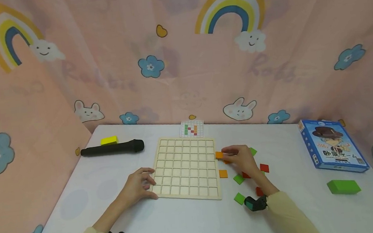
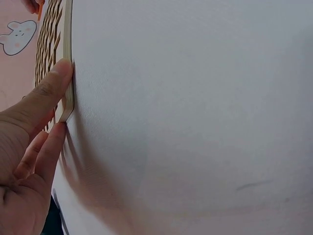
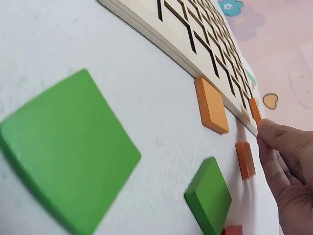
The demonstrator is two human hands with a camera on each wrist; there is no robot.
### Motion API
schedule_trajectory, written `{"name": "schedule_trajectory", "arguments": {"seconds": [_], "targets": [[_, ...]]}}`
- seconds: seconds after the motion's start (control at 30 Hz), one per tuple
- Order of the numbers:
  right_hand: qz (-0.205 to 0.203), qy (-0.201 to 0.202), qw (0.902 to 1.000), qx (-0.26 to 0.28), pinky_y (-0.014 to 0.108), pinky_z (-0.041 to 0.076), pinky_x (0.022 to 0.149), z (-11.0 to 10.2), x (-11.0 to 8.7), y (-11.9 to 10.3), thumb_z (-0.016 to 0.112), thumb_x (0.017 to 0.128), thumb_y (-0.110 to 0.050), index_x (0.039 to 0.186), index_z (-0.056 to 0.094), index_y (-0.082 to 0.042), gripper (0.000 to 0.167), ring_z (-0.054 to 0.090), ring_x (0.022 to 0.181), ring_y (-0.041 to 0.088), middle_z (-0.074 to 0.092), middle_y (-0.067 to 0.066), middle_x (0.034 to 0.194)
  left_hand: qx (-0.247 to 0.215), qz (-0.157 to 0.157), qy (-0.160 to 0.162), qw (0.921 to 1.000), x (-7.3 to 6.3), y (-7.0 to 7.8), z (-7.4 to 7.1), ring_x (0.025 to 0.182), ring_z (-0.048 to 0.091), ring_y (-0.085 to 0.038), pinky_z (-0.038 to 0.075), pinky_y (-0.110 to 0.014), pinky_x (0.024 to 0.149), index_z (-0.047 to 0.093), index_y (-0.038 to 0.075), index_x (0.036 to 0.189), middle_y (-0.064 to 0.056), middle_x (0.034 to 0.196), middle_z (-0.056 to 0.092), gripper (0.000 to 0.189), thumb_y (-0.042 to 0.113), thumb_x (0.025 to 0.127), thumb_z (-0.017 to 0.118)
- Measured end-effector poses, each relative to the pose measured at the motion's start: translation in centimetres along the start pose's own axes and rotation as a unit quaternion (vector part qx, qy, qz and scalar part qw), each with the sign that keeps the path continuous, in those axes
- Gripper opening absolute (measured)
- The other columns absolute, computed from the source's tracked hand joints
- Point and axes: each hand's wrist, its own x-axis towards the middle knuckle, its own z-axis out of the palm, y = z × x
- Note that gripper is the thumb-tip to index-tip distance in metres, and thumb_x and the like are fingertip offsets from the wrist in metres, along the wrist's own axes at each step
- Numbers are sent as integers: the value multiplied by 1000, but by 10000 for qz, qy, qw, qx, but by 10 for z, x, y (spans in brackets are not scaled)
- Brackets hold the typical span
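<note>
A pale wooden grid board (image 1: 185, 168) lies on the white table, its squares bare. My left hand (image 1: 135, 186) holds it by the near left corner; in the left wrist view the thumb (image 2: 58, 73) presses the near edge. My right hand (image 1: 242, 158) is off the board's right side and pinches an orange square tile (image 3: 256, 110) between thumb and fingertips, close to the board's edge. Under that hand lies another orange tile (image 3: 245, 160). A third orange tile (image 1: 223, 173) sits beside the right edge. Green tiles (image 1: 239, 198) and red tiles (image 1: 264, 168) are scattered around the right hand.
Behind the board is a small pattern card (image 1: 192, 129) with coloured squares. A black microphone (image 1: 113, 148) and a yellow block (image 1: 108, 140) lie at the back left. On the right are a blue game box (image 1: 333, 145) and a green block (image 1: 343, 187). A patterned pink cloth (image 1: 183, 86) hangs behind.
</note>
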Motion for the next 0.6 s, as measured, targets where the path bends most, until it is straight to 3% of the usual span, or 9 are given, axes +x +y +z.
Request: {"name": "schedule_trajectory", "arguments": {"seconds": [0.23,0.6], "targets": [[-69,-15,9999,103,30,59,75,15,3,-8,74,82,-3,109,68,3,29,67,92,28,69,17,104,-35,-216,37,9998,0,0,1,118,53,-36,57,-21,79,67,7,76,-12,127,55,34,3,51,91],[-520,14,9984,224,32,59,77,34,11,-15,77,78,-1,102,71,3,25,68,85,24,71,14,96,-96,-39,-24,9999,0,-2,0,119,53,-36,56,-21,79,67,7,77,-12,127,54,34,5,52,91]]}}
